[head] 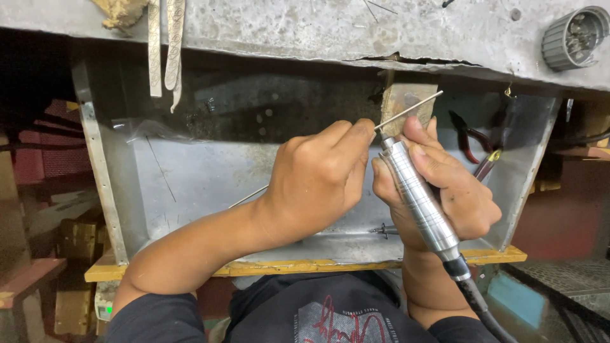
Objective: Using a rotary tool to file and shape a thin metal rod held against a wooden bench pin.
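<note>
My right hand [445, 184] clamps the steel rotary handpiece [419, 200]; my left hand [318, 181] pinches a thin rod [410, 109] just beyond its tip. Risk: the spinning tip grabs and whips the rod against my fingertips.

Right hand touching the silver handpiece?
Touching. Head view shows the right hand wrapped around the silver handpiece, with its fingers pressed on the tip end.

open tray floor [190, 184] left of hands [318, 184]
</note>
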